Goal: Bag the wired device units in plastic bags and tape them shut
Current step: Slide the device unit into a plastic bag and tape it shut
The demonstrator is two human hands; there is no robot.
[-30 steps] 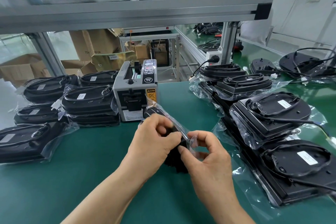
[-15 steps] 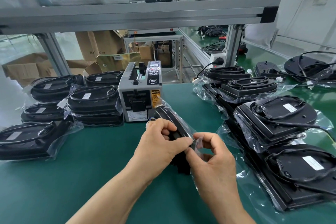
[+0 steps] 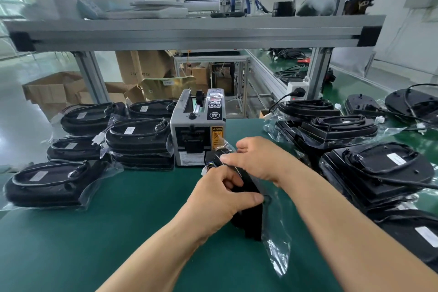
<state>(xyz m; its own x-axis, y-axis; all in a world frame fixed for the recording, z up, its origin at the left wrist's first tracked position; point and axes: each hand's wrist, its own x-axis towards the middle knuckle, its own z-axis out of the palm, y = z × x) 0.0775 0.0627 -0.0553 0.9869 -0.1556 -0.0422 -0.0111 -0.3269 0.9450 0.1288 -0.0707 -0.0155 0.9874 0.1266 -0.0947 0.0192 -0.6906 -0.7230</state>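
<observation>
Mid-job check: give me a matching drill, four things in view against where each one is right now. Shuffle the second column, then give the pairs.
Things
1. grey tape dispenser machine
2. black wired unit in a clear plastic bag
3. brown cardboard boxes
4. white power socket block

Places
A. on the floor, far left
B. gripped by the left hand
C. beside the aluminium post
D. standing on the green mat, centre

Pairs: 1-D, 2-B, 3-A, 4-C

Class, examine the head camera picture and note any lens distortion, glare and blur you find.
Head view: wide-angle distortion splays the frame posts outward; light glints white on the plastic bag; the right hand is motion-blurred; the tape dispenser is sharp.
</observation>
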